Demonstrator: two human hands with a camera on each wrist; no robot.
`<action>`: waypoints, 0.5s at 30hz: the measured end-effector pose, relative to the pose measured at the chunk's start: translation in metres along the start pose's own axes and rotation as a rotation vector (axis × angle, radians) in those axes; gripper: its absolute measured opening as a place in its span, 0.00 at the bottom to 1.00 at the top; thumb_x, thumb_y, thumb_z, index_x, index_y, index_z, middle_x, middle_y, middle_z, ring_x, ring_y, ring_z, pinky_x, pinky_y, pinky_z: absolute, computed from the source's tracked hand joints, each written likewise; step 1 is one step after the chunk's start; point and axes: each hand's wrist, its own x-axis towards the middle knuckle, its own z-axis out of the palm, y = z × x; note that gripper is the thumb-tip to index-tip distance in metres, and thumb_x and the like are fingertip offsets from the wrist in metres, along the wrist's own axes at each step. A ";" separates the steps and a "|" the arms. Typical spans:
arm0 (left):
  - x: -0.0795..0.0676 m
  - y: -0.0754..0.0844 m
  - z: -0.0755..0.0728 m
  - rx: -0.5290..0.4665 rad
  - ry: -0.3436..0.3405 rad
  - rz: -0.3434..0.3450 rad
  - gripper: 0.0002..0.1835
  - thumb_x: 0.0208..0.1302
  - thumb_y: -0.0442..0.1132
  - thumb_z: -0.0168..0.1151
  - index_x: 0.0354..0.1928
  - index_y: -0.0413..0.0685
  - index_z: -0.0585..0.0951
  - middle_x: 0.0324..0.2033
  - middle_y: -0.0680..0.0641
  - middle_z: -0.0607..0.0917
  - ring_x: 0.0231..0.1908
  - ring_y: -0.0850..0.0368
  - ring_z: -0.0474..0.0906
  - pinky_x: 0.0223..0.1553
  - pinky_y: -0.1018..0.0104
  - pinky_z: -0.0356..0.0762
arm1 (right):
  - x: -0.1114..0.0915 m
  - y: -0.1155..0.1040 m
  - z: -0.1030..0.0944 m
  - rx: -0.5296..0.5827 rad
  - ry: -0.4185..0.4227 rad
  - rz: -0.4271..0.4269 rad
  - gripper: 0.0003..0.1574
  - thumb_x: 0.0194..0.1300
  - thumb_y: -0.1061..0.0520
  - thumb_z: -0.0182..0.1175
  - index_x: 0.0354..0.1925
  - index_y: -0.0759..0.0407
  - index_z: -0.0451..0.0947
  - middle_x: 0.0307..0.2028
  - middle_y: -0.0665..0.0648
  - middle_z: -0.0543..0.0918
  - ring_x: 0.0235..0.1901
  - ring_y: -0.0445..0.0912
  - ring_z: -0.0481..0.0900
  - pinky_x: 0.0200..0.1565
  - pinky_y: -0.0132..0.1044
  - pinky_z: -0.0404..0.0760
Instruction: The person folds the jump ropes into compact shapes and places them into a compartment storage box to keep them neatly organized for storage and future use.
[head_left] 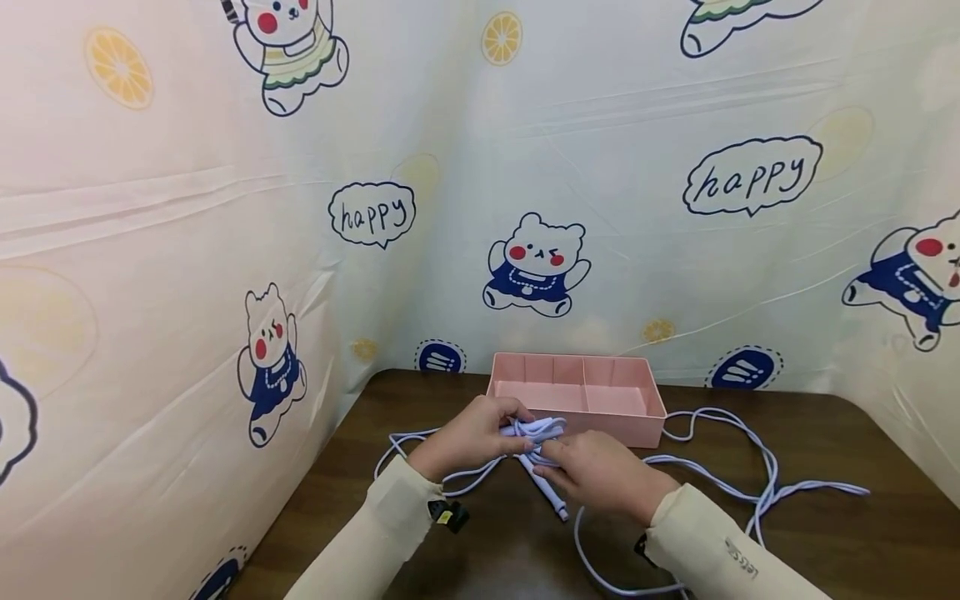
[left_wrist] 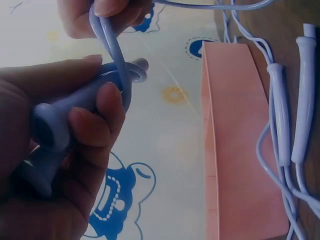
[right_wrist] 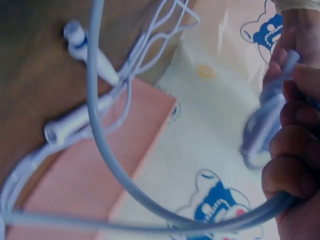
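Observation:
My left hand [head_left: 472, 437] grips the two handles [left_wrist: 52, 125] of a pale lavender jump rope [head_left: 542, 429] in front of the pink box. Loops of cord [left_wrist: 117, 70] wrap around these handles near the fingertips. Close beside it, my right hand [head_left: 603, 473] pinches the cord, which bends away from the fingers in a wide curve [right_wrist: 120, 175] in the right wrist view. Below the hands, more jump rope handles [left_wrist: 282, 115] lie on the table, one pointing toward me in the head view.
The pink box [head_left: 600, 427], divided inside, stands at the table's back edge. Loose cord [head_left: 768, 467] trails across the brown table [head_left: 825, 550] on the right, and more cord [head_left: 468, 483] lies left of the hands. A printed cloth [head_left: 465, 275] hangs behind and beside the table.

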 end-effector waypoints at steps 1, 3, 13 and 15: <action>0.000 0.000 0.001 0.028 -0.011 0.019 0.11 0.59 0.36 0.71 0.44 0.51 0.82 0.35 0.56 0.82 0.34 0.61 0.78 0.34 0.70 0.80 | 0.000 0.001 -0.002 -0.011 0.008 -0.020 0.11 0.70 0.46 0.58 0.34 0.50 0.75 0.21 0.39 0.69 0.18 0.34 0.64 0.22 0.28 0.67; 0.000 -0.001 0.002 0.069 -0.039 0.062 0.12 0.59 0.35 0.70 0.44 0.51 0.82 0.36 0.57 0.81 0.35 0.62 0.77 0.37 0.71 0.78 | 0.001 0.003 -0.005 -0.054 0.041 -0.076 0.10 0.69 0.48 0.61 0.34 0.50 0.74 0.23 0.41 0.72 0.18 0.35 0.66 0.22 0.28 0.69; -0.007 0.008 -0.003 0.073 -0.148 0.173 0.11 0.61 0.38 0.69 0.46 0.52 0.84 0.37 0.61 0.82 0.36 0.65 0.77 0.42 0.72 0.77 | 0.005 0.015 -0.017 -0.033 0.135 -0.041 0.12 0.66 0.44 0.61 0.37 0.48 0.72 0.26 0.41 0.72 0.22 0.35 0.70 0.29 0.28 0.76; -0.008 0.009 -0.004 0.061 -0.185 0.167 0.11 0.61 0.38 0.69 0.46 0.51 0.84 0.35 0.61 0.82 0.35 0.66 0.77 0.40 0.72 0.77 | 0.005 0.017 -0.016 0.019 0.148 -0.024 0.12 0.66 0.44 0.61 0.36 0.48 0.72 0.25 0.39 0.70 0.22 0.34 0.69 0.29 0.26 0.73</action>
